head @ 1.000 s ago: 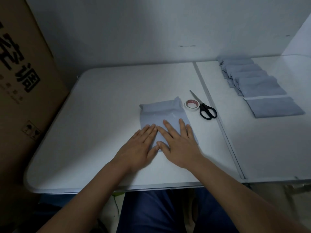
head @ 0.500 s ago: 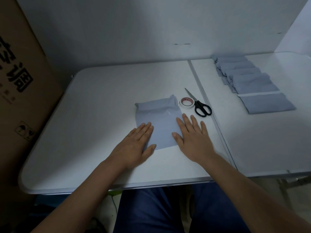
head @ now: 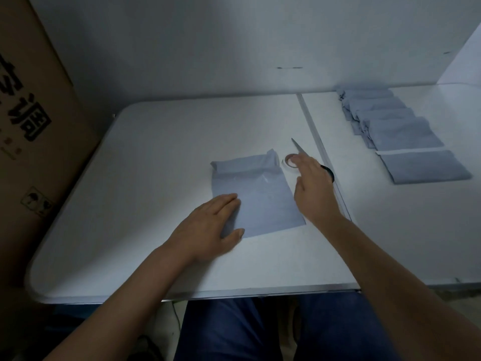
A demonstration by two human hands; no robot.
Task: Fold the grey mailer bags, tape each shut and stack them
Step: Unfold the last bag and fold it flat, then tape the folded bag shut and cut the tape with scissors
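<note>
White table surface carried the whole workstation, with a row of overlapping grey mailer bags lying well to the right of the right hand, probably kept apart from the work area. Between the two hands lay the current grey mailer bag, its far edge rolled over. The left hand rested flat on its near-left corner, fingers straight, gripping nothing — evidently to pin the bag in place. The right hand was off the bag, fingers extended, with a fingertip touching the tape roll just beyond the bag's far-right corner; it was not yet grasped. Scissors lay partly hidden under that hand — judged staged for cutting tape.
</note>
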